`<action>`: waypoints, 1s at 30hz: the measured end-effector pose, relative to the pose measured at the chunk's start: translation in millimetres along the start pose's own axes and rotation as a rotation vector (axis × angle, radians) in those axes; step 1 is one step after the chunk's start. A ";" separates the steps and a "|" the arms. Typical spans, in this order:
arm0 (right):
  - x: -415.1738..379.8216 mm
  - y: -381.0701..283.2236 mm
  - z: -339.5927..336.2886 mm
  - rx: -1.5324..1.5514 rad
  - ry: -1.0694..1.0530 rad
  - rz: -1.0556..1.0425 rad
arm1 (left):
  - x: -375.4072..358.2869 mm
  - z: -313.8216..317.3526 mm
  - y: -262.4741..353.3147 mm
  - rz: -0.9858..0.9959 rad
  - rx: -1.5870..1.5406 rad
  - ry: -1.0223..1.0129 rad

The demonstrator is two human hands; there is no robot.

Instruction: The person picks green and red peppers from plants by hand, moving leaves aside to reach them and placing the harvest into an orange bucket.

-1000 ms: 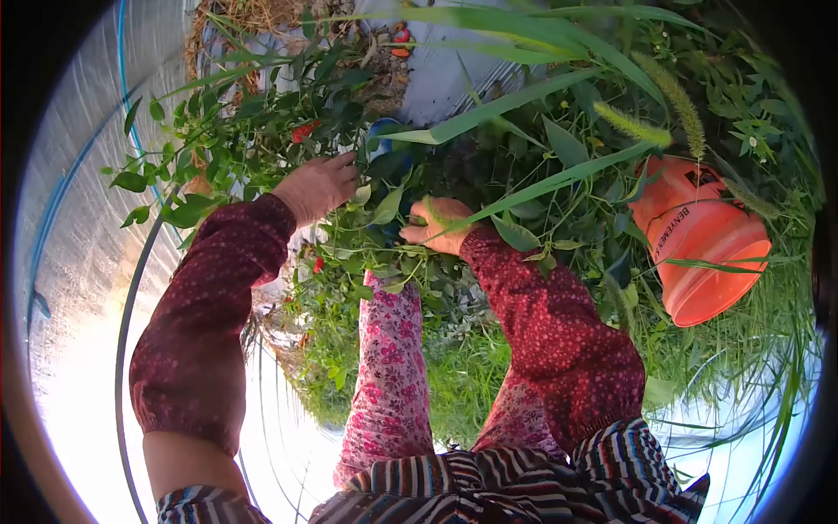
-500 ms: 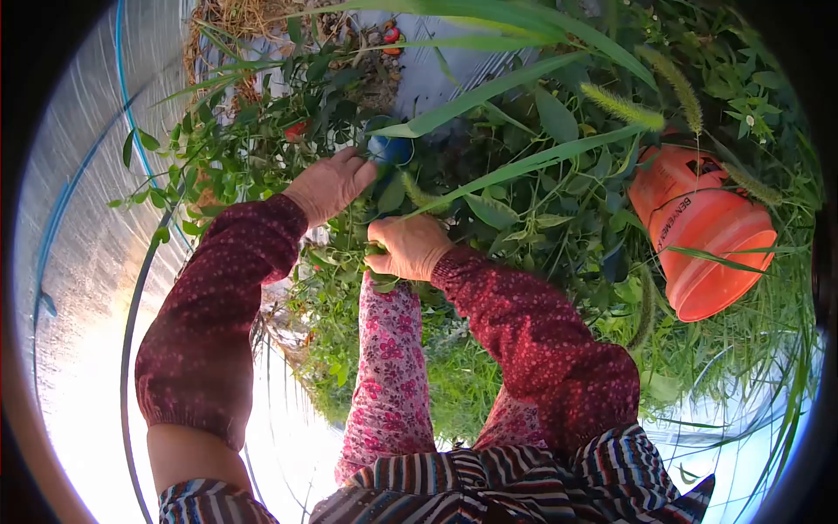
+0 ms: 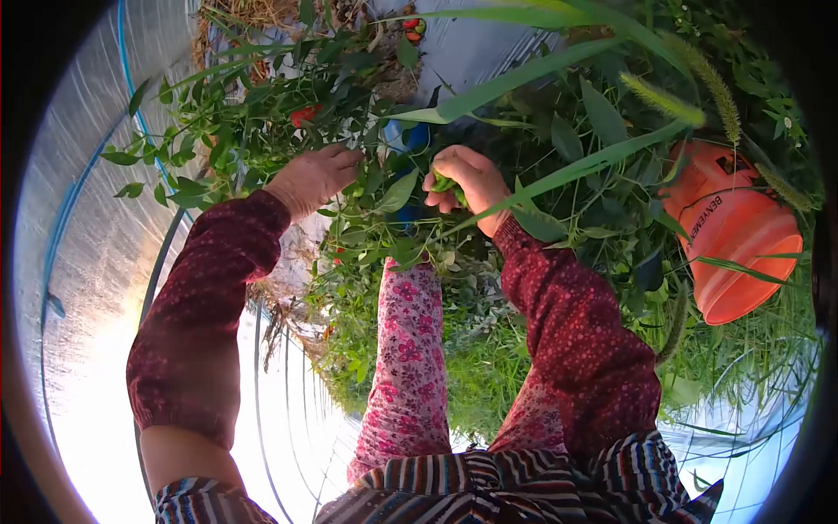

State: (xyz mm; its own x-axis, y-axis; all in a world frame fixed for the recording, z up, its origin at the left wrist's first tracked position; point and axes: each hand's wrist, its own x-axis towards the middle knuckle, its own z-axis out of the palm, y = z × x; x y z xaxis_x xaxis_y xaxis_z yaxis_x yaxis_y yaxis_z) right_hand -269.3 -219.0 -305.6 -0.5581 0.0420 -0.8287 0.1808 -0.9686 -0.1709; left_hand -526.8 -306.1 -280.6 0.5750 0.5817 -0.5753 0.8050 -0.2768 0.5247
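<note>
My right hand (image 3: 467, 179) is closed around green peppers (image 3: 447, 187), partly hidden by the fingers, above the leafy plants. To its left, my left hand (image 3: 314, 180) reaches into the leaves of a pepper plant (image 3: 362, 205). Its fingers are bent together at the stems, and what they pinch is hidden. A red pepper (image 3: 305, 114) shows among leaves just above the left hand. Between the hands, partly covered by foliage, is a blue object (image 3: 407, 137) that looks like a container.
An orange bucket (image 3: 742, 240) marked with lettering lies tilted in the grass at right. Long grass blades (image 3: 532, 79) cross the upper view. More red peppers (image 3: 414, 31) lie at the top by grey plastic sheeting (image 3: 484, 52). Blue cords (image 3: 74, 192) run along the left.
My right hand has moved up and right, away from the leaves near my knee, and green peppers now show in it. My left hand has shifted slightly left and the foliage has moved.
</note>
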 end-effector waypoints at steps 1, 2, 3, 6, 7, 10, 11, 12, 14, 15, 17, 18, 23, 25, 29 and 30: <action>6.8 1.4 3.2 -0.070 -0.053 0.027 | 2.4 -0.3 3.0 -0.011 -0.027 0.014; 12.3 3.3 7.1 -0.142 -0.107 0.054 | 4.5 -0.5 6.8 -0.011 -0.027 0.014; 12.7 3.0 16.2 -0.180 -0.080 0.097 | 5.8 -1.0 11.7 -0.043 -0.041 0.097; 19.3 10.4 32.6 -0.234 -0.136 0.189 | -1.9 4.1 21.4 -0.196 -0.114 0.200; 20.1 13.1 37.1 -0.278 -0.121 0.182 | -6.2 8.8 23.1 -0.316 -0.172 0.220; 23.1 23.8 37.7 -0.232 -0.164 0.183 | -22.6 22.3 16.1 -0.444 0.021 -0.223; 23.2 25.8 36.4 -0.243 -0.189 0.186 | -29.8 24.6 11.6 -0.441 -0.004 -0.190; 23.0 25.1 35.9 -0.247 -0.191 0.188 | -32.4 29.2 5.3 -0.444 -0.007 -0.188; 20.7 21.8 32.7 -0.254 -0.251 0.200 | -29.1 39.0 -10.1 -0.658 -0.109 -0.294; 16.4 18.3 31.5 -0.225 -0.236 0.218 | -21.6 35.2 -11.7 -0.753 -0.101 -0.344; 8.6 15.2 27.4 -0.214 -0.193 0.214 | -12.5 57.9 -14.8 -0.870 -0.144 -0.192; 7.7 12.7 24.8 -0.208 -0.152 0.203 | -5.3 75.9 -20.3 -0.984 -0.184 -0.031; 1.9 16.2 17.5 -0.137 -0.145 0.157 | 22.8 98.3 -41.3 -0.689 -0.148 -0.409; -3.3 15.1 18.4 -0.118 -0.136 0.143 | 22.1 119.8 -37.8 -0.853 -0.111 -0.144; -6.9 15.9 15.8 -0.109 -0.125 0.135 | 29.0 190.2 -61.7 -1.195 -0.116 0.025; -8.2 15.7 16.1 -0.112 -0.098 0.138 | 29.4 190.7 -66.6 -1.376 -0.074 -0.056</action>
State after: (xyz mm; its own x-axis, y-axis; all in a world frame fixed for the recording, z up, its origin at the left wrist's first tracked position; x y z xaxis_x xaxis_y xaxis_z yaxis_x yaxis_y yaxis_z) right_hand -274.9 -238.5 -292.9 -0.5972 -0.1184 -0.7933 0.3467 -0.9300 -0.1222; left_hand -535.6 -416.5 -452.2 -0.6639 0.3194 -0.6762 0.7159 0.5328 -0.4513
